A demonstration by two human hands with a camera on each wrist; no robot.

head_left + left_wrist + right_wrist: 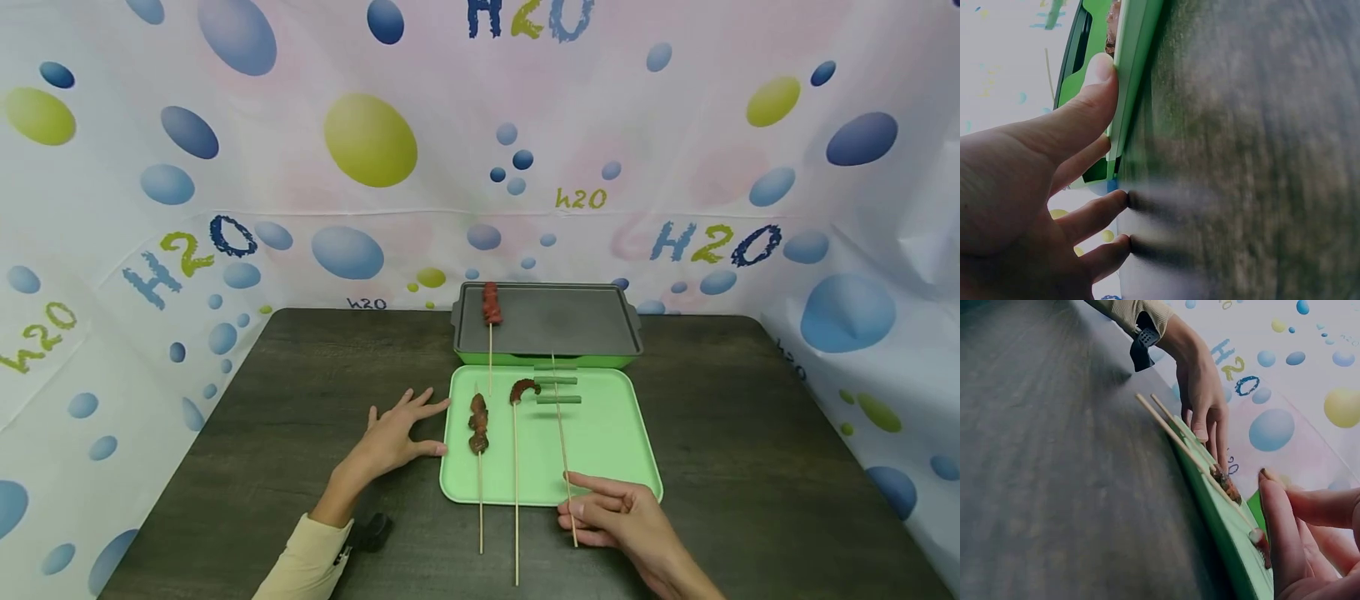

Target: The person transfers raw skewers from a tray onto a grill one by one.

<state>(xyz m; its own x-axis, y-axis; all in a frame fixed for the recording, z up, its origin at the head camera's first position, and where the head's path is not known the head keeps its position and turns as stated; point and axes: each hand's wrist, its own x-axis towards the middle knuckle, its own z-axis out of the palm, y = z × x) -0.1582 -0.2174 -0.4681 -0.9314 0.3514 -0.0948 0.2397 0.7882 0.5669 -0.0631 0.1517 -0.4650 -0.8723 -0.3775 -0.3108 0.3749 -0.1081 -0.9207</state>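
A bamboo skewer (562, 442) threaded with several green bean-like pieces (558, 400) is pinched near its lower end by my right hand (618, 515). It slants over the light green tray (615, 450). My left hand (390, 440), fingers spread, touches the tray's left edge; in the left wrist view the thumb (1099, 81) lies against the rim. Across the tray rest a skewer of brown meat chunks (478, 423) and a skewer with a curled reddish-brown piece (523, 388), their sticks jutting over the near edge.
Behind the tray stands a grill with a flat dark plate (570, 321) and a green base. A red meat skewer (491, 304) lies at the plate's left, its stick reaching over the tray. The dark wooden table (750, 458) meets a patterned curtain (450, 125) at the back.
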